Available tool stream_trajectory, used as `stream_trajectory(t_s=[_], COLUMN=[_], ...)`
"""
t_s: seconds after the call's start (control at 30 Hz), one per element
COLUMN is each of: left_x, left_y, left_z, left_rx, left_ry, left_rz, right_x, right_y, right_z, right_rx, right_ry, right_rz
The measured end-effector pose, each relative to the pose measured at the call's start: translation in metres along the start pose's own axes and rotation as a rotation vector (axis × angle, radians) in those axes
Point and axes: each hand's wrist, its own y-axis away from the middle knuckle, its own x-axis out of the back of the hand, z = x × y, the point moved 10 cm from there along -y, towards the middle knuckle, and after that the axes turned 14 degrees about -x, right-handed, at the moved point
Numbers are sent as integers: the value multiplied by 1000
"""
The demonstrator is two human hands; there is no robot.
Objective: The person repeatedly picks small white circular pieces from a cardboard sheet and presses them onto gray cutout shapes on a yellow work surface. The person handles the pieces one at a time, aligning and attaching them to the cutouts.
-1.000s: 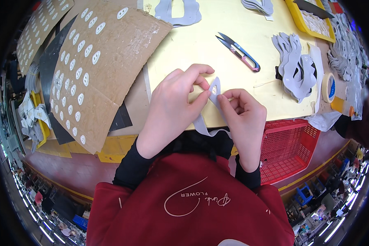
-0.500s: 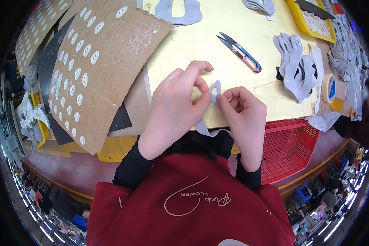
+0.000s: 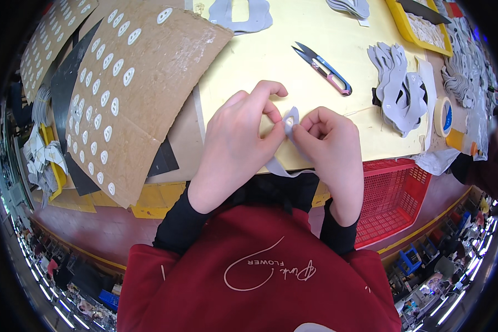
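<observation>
Left hand [image 3: 235, 133] and right hand [image 3: 333, 141] pinching one grey strip [image 3: 295, 116], one snipper [image 3: 332, 71] beyond, one red crate [image 3: 415, 191]

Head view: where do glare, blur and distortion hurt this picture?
In the head view, lamp strips at lower left and right look blown out; the brown cardboard sheet has shiny patches; toward the head view's dark rim, edges bend and details soften; near its centre, the left hand and right hand look fairly sharp.
</observation>
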Motion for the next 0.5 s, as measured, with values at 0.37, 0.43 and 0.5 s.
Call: stream_trajectory(t_s=[0.37,0.43,0.5], left_x=[-1,-1,0], left_y=[1,1,1], left_z=[0,-1,0], left_rx=[-2,6,16], left_ry=[-6,-6,-6], left_rz=[-8,-12,-12], right_x=[1,1,1], right_y=[-4,-4,-4], right_z=[5,4,4], right_rx=[-58,-54,-48], right_ry=[11,8,11], right_rz=[-48,-57,-61])
